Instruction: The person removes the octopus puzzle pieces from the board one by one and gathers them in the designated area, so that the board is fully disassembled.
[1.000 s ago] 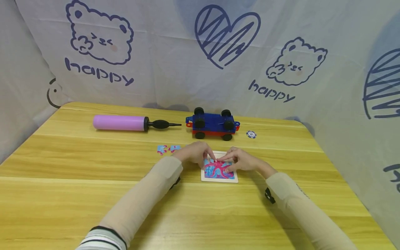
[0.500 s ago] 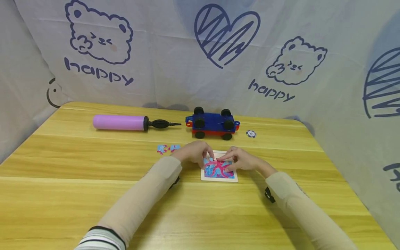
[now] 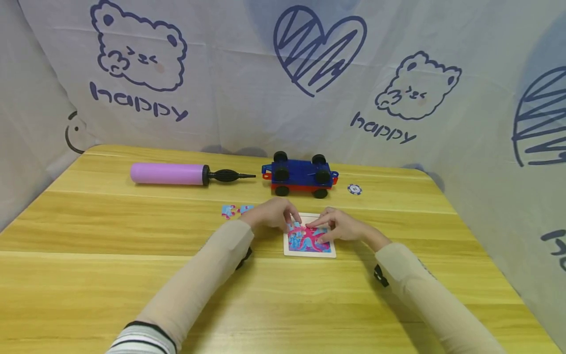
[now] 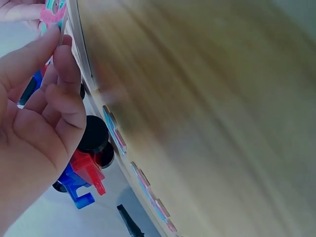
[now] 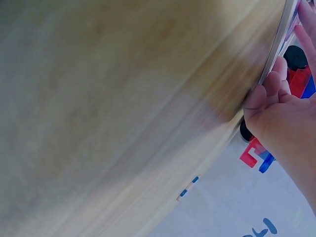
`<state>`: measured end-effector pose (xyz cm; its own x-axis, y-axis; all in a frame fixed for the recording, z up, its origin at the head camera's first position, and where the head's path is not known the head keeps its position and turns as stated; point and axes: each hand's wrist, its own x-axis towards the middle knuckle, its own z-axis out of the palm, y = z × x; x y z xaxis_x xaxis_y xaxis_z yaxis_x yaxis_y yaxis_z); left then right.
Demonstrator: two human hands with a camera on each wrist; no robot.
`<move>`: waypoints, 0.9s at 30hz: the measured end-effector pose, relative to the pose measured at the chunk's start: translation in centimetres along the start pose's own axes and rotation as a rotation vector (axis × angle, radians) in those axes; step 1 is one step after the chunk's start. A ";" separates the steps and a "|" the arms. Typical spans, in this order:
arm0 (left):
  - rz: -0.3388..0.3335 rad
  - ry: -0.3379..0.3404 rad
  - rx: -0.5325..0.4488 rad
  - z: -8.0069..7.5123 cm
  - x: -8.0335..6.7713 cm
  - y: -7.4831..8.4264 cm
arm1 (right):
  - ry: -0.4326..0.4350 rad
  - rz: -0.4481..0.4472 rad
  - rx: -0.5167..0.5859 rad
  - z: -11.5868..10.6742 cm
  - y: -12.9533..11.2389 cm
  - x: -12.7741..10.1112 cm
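My left hand (image 3: 275, 214) is at the upper left of a jigsaw puzzle in a pale frame (image 3: 309, 254). In the left wrist view its thumb and forefinger pinch a pink and teal puzzle piece (image 4: 53, 16) tilted up over the frame. Pink and blue pieces (image 3: 308, 241) fill the lower part of the frame; its upper strip is bare. My right hand (image 3: 341, 226) rests at the puzzle's right side, forefinger and thumb extended onto the pieces. Its other fingers (image 5: 272, 83) lie loosely bent along the frame's edge.
Loose puzzle pieces (image 3: 228, 211) lie left of the frame, partly behind my left hand. Farther back are a purple hand pump (image 3: 170, 174), a blue and red wheeled toy (image 3: 302, 173) and a poker chip (image 3: 354, 189). A printed white cloth (image 3: 247, 113) hangs behind the table.
My left hand has lifted slightly and shifted left and back, uncovering more of the puzzle's upper left. A piece there has shifted with its fingers. The right hand holds its place.
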<state>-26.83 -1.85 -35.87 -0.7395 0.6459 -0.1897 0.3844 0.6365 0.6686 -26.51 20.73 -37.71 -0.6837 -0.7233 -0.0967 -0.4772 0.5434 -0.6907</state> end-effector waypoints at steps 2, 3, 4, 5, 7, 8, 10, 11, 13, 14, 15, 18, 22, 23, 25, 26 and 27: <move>-0.005 0.003 -0.015 0.0 0.0 0.0 | 0.000 0.001 0.004 0.0 0.0 0.0; -0.010 0.007 -0.024 0.0 0.0 0.0 | 0.000 0.002 0.005 0.0 0.0 0.0; -0.012 0.013 -0.036 0.0 0.0 0.0 | 0.000 0.004 0.006 0.0 -0.1 0.0; -0.018 0.020 -0.046 0.0 0.0 0.0 | 0.000 0.007 0.008 -0.1 -0.1 0.0; -0.030 0.035 -0.071 0.0 0.1 -0.1 | -0.001 0.014 0.008 -0.1 -0.1 0.0; -0.034 0.043 -0.083 0.0 0.1 -0.1 | -0.002 0.019 0.009 -0.1 0.0 0.0; -0.039 0.055 -0.097 0.0 0.1 -0.2 | -0.002 0.024 0.011 -0.1 0.0 0.0; -0.045 0.059 -0.104 -0.1 0.1 -0.3 | -0.002 0.024 0.011 -0.1 0.0 0.0; -0.048 0.066 -0.113 -0.2 0.1 -0.3 | 0.000 0.016 0.012 -0.1 0.1 0.0; -0.048 0.069 -0.114 -0.2 0.0 -0.4 | 0.000 0.014 0.013 -0.1 0.1 0.0; -0.047 0.071 -0.117 -0.3 0.0 -0.4 | 0.001 0.006 0.012 -0.1 0.1 0.0; -0.046 0.071 -0.137 -0.5 -0.2 -0.5 | -0.003 -0.011 0.015 -0.2 0.2 0.0; -0.037 0.074 -0.147 -0.9 -0.6 -0.7 | -0.011 -0.090 0.024 -0.3 0.7 -0.1; -0.033 0.077 -0.144 -1.0 -0.7 -0.7 | -0.012 -0.106 0.028 -0.3 0.7 -0.1; -0.028 0.082 -0.139 -1.2 -0.9 -1.0 | -0.013 -0.125 0.029 -0.3 0.7 -0.1; -0.024 0.084 -0.139 -1.3 -1.0 -1.1 | -0.012 -0.117 0.030 -0.3 0.7 -0.1; -0.023 0.084 -0.138 -1.4 -1.1 -1.2 | -0.012 -0.106 0.028 -0.3 0.7 -0.1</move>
<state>-27.31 -3.91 -35.47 -0.7929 0.5908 -0.1491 0.2917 0.5829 0.7584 -26.94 21.30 -37.96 -0.6235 -0.7813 -0.0298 -0.5309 0.4510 -0.7175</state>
